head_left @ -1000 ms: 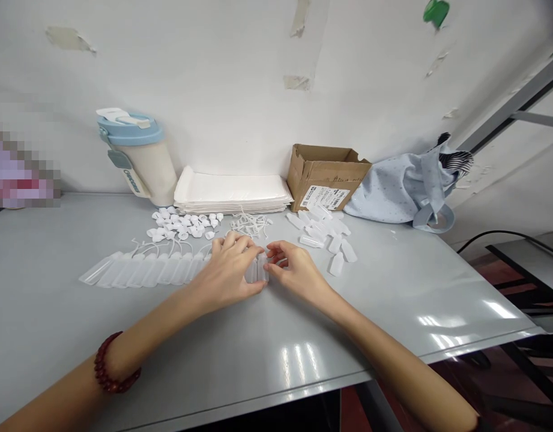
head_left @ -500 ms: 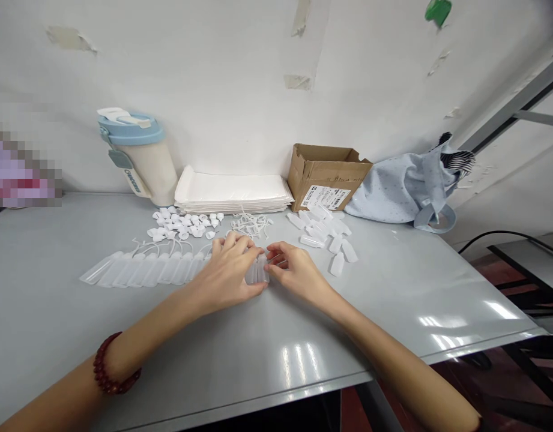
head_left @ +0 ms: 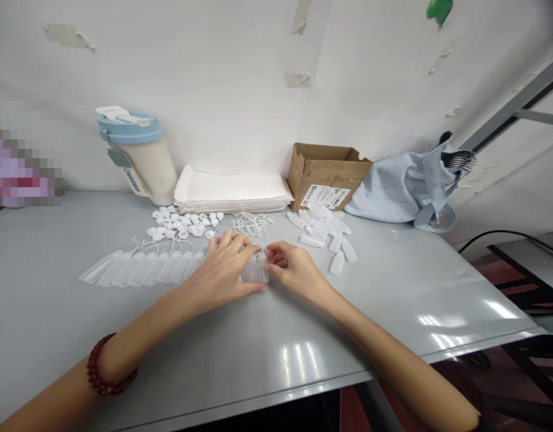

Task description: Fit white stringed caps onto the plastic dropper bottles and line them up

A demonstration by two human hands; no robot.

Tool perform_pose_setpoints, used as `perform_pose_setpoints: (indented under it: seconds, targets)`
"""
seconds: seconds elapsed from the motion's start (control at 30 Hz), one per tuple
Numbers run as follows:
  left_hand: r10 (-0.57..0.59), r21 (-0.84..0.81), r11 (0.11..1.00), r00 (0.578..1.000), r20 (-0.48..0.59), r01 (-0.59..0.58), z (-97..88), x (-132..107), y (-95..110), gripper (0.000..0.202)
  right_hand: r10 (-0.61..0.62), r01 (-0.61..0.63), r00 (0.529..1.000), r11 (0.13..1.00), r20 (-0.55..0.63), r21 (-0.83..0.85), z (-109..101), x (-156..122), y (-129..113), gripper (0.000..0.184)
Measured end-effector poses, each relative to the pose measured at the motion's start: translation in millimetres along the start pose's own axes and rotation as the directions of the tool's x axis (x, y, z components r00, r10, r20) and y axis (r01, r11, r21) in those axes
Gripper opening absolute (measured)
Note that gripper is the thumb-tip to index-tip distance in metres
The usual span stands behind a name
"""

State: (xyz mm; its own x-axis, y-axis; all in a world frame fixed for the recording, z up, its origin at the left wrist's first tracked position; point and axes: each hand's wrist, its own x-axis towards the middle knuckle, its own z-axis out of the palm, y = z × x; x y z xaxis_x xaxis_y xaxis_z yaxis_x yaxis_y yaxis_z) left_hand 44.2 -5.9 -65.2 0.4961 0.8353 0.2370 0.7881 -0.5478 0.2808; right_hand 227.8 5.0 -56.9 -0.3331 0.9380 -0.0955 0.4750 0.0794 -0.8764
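Note:
A row of flat, translucent plastic pieces shaped like small bottles (head_left: 143, 269), several with thin white cords at their tops, lies on the grey table (head_left: 204, 360). My left hand (head_left: 229, 267) spreads over the row's right part, fingers along the top edge and thumb stretched along the bottom. It hides some of the pieces. My right hand (head_left: 294, 270) is at the right end of the row, its loosely bent fingers and thumb apart and touching the last piece. Behind the row are a heap of small white caps (head_left: 181, 223) and a tangle of white cords (head_left: 251, 224).
Loose translucent pieces (head_left: 323, 231) lie to the right. Along the wall stand a blue-lidded tumbler (head_left: 145, 162), a stack of white envelopes or packets (head_left: 233, 189), an open cardboard box (head_left: 328, 177) and a pale blue cloth bag (head_left: 393, 186). The table's front edge (head_left: 321, 390) is close.
My left hand has shifted slightly left, showing a little more of the pieces beside its thumb. My right hand has barely moved.

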Motion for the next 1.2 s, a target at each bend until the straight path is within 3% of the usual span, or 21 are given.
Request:
perform_pose_setpoints:
  seconds: [0.7,0.93,1.07,1.2]
  targets:
    - [0.006,-0.011,1.000,1.000,-0.018,-0.007,-1.4,-2,2,0.058,0.011,-0.011,1.000,1.000,-0.024,0.001,-2,0,0,0.031]
    - [-0.018,-0.003,1.000,1.000,0.011,0.018,-3.9,-2,2,0.064,0.024,-0.027,0.996,0.999,-0.081,-0.027,-15,4,-3,0.031]
    - [-0.069,-0.046,0.997,0.997,-0.029,0.068,-12.9,0,-3,0.065,-0.065,0.015,0.979,0.968,-0.196,-0.250,-34,9,2,0.027]
    - [-0.175,-0.063,0.984,0.977,-0.121,0.168,-26.5,8,-17,0.045,-0.136,-0.024,0.963,0.815,-0.233,-0.578,-51,14,9,0.031]
